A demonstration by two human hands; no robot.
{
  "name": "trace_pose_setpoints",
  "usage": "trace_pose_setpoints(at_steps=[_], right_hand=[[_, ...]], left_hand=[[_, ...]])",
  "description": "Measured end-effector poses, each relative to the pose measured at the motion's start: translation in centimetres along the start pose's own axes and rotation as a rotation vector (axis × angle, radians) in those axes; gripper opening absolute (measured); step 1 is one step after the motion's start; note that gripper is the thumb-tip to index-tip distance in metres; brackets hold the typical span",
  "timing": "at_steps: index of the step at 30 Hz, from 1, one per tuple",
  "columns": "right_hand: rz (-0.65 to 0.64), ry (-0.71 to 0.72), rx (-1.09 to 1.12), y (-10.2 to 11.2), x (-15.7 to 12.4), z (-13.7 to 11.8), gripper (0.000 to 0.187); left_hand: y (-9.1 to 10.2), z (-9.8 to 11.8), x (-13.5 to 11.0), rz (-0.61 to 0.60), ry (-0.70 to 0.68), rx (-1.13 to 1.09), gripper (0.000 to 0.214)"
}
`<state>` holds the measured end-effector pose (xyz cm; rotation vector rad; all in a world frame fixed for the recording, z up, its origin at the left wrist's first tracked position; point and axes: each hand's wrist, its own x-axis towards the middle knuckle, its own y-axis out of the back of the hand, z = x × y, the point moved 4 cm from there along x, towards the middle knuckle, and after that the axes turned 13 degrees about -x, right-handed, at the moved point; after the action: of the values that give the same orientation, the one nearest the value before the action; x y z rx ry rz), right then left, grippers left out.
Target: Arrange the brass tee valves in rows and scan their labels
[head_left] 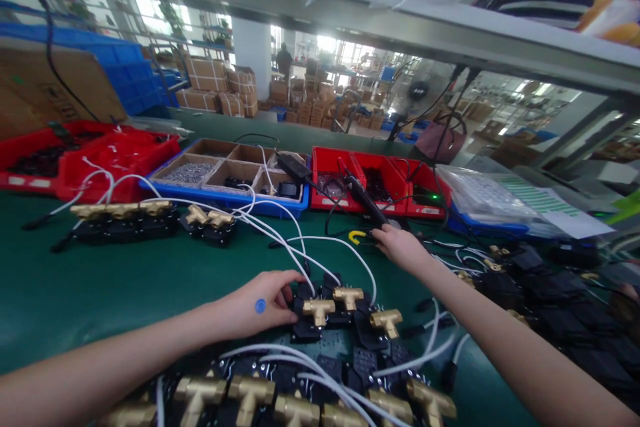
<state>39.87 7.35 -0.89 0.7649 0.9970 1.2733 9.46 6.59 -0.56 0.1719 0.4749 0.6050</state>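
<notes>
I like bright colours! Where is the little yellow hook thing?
In the head view, the yellow hook lies on the green table, just left of the right hand and in front of the red bins.

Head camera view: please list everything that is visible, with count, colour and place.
brass tee valves: three at the left hand, more in a near row, brass on black, centre
white cables: several, white, across the mat
electric screwdriver: one, black, at the right hand
red bins: several, red, far edge
blue tray: one, blue, cardboard compartments, far centre
green mat: one, green, tabletop
left hand: on a black valve body
right hand: at the screwdriver's lower end
</notes>
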Motion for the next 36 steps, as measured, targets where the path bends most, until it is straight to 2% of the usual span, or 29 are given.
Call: trace_pose_setpoints(at_steps=[4,8,10,13,15,19,21,25,28,31,36], right_hand=[[-0.002,-0.047,0.014,1.1,0.9,-0.1,0.028],[0.027,-0.068,0.099,4.4,-1.9,-1.0,0.047],[0.012,-0.019,0.181,6.1,-4.4,-1.6,0.036],[-0.115,0.176,0.402,7.3,-8.2,-3.4,0.017],[-0.177,0.249,0.497,7.4,-9.9,-4.5,0.020],[-0.173,0.222,0.509,6.7,-10.9,-5.5,0.016],[-0.154,0.209,0.516,6.4,-10.6,-5.3,0.013],[-0.091,0.130,0.514,5.8,-9.9,-4.3,0.011],[-0.040,0.096,0.537,5.6,-9.6,-4.1,0.009],[-0.016,0.123,0.588,5.8,-9.8,-4.8,0.009],[-0.001,0.165,0.644,6.3,-10.1,-5.9,0.010]], left_hand=[[-0.4,0.2,-0.3,0.029,-0.025,0.089,0.062],[-0.4,1.4,-0.6,0.101,-0.088,0.360,0.061],[-0.3,2.4,-0.6,0.127,-0.176,0.435,0.049],[-0.5,3.8,-0.6,0.136,-0.328,0.516,0.033],[-1.1,4.6,-0.5,0.106,-0.398,0.539,0.036],[-2.9,5.9,0.2,0.026,-0.509,0.463,0.050],[-3.9,6.2,1.1,0.032,-0.515,0.446,0.049],[-5.3,5.8,3.2,0.017,-0.446,0.416,0.030],[-5.4,5.4,3.8,0.010,-0.435,0.340,0.027],[-5.1,5.0,3.6,-0.016,-0.441,0.276,0.026],[-4.8,4.1,3.1,-0.044,-0.498,0.300,0.030]])
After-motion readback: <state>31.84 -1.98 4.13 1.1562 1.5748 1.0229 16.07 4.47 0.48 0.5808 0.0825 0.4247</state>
